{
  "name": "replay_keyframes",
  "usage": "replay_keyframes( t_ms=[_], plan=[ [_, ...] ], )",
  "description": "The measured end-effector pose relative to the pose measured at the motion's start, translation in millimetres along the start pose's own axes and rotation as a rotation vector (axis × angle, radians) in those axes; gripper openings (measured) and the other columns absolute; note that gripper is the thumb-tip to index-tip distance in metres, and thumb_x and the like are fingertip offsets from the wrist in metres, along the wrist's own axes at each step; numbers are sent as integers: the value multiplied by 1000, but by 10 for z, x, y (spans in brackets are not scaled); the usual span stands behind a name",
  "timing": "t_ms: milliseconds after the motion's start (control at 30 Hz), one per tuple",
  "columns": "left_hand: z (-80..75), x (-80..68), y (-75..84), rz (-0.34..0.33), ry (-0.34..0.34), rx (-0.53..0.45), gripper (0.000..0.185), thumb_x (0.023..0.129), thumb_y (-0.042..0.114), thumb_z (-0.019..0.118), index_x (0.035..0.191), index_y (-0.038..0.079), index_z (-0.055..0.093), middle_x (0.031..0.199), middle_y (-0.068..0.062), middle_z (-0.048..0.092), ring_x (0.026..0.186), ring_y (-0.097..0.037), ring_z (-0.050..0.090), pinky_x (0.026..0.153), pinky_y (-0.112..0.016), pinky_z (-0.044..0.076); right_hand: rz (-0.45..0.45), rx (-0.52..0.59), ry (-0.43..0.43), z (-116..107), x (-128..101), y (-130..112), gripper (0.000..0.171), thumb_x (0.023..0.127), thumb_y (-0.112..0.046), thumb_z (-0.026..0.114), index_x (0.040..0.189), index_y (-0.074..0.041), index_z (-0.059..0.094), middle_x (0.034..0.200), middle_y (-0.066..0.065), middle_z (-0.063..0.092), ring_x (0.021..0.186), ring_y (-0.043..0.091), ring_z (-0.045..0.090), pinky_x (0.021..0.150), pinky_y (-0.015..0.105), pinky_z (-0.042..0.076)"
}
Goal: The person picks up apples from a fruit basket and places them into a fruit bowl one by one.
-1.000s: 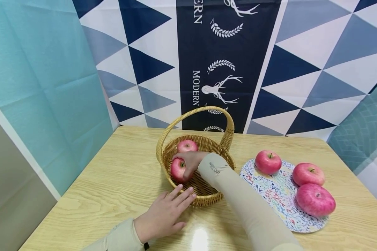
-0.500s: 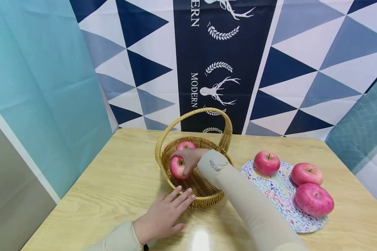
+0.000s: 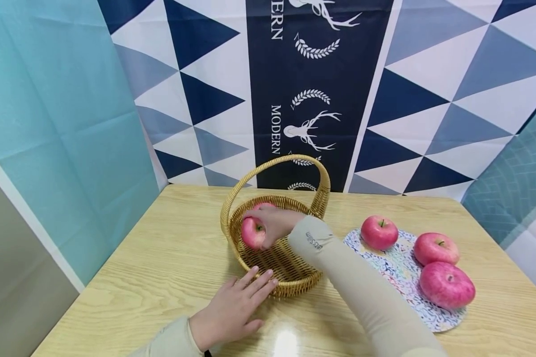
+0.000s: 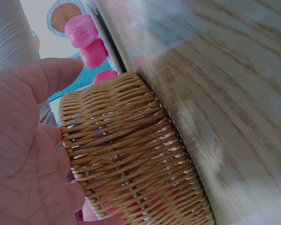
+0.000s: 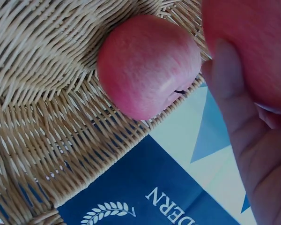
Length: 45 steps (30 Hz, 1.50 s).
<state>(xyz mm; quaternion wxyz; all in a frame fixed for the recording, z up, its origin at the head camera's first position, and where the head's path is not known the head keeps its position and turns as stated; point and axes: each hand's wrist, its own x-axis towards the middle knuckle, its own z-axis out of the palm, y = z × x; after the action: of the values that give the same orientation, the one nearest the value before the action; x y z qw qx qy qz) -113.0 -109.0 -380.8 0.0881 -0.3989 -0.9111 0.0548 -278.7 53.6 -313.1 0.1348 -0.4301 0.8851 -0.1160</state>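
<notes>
A wicker basket (image 3: 295, 280) with a hoop handle stands mid-table. My right hand (image 3: 272, 225) reaches inside and grips a pink-red apple (image 3: 252, 233), lifted off the basket floor; in the right wrist view this held apple (image 5: 253, 42) fills the top right corner above my fingers (image 5: 239, 103). A second apple (image 5: 147, 65) lies in the basket behind it, mostly hidden in the head view. My left hand (image 3: 236, 305) lies flat on the table, fingers straight against the basket's near wall (image 4: 131, 159).
A patterned plate (image 3: 402, 277) at the right carries three more apples (image 3: 379, 232), (image 3: 436, 249), (image 3: 446, 285). Patterned cloth hangs close behind the wooden table (image 3: 161, 258). Bare wood lies left of the basket.
My right hand has raised the gripped apple up and slightly left inside the basket. The left hand has stayed against the basket.
</notes>
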Motion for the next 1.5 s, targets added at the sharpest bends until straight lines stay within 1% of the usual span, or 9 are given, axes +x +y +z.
replay_keyframes(
  t_ms=[133,267,500,767,900,1000,1167,1267,1500],
  plan=[
    [-18,5,-5,0,-10,-5,74,87,49,63,148,16,37,153,-3,34,138,-26,35,93,-44,45,0,12,93,-46,-71,13,85,62,-19,79,140,-13,47,126,9,52,112,22,51,91,40,45],
    [-26,15,-9,3,-7,-17,73,88,48,62,148,15,37,153,-3,34,138,-26,34,92,-44,45,-32,3,156,-60,-171,33,83,61,-22,79,138,-12,48,122,10,52,106,21,53,88,39,47],
    [-29,12,5,10,4,-15,73,88,49,62,148,15,38,152,-4,35,137,-27,35,92,-44,46,-125,-6,177,-11,-354,105,79,60,-20,78,133,-10,51,127,17,51,109,25,54,89,40,47],
    [-5,16,-6,32,40,-30,73,87,47,63,147,14,39,152,-5,37,136,-27,36,91,-44,46,-250,111,127,-101,-426,120,74,58,-24,78,126,-10,52,121,7,55,108,20,53,90,35,46],
    [-11,19,-3,27,17,-33,72,88,48,62,148,15,38,152,-4,36,137,-27,35,92,-44,46,-275,181,80,-146,-447,114,74,58,-22,78,125,-7,52,118,4,57,107,19,53,91,32,46],
    [-21,19,3,17,-5,-36,72,89,47,61,148,15,37,153,-4,34,138,-26,34,92,-44,45,-250,233,28,-173,-483,116,74,58,-22,78,126,-6,51,116,4,57,104,18,53,90,32,46],
    [-28,16,10,4,-22,-27,74,89,48,61,149,15,36,153,-3,33,139,-26,33,92,-44,45,-137,271,-53,-227,-561,107,78,59,-25,77,130,-6,51,116,2,58,103,18,53,89,32,46],
    [-25,9,13,-1,-26,-18,74,88,49,61,149,15,36,153,-2,33,139,-25,32,93,-43,45,-91,297,-90,-261,-598,110,79,60,-26,75,132,-6,49,118,2,57,105,18,53,88,32,46],
    [-34,1,0,-4,-28,-19,73,89,49,61,149,15,36,153,-3,34,139,-26,33,94,-43,44,-129,409,-131,-306,-670,165,79,63,-21,74,133,-1,46,119,5,56,104,18,55,88,32,48]
  ],
)
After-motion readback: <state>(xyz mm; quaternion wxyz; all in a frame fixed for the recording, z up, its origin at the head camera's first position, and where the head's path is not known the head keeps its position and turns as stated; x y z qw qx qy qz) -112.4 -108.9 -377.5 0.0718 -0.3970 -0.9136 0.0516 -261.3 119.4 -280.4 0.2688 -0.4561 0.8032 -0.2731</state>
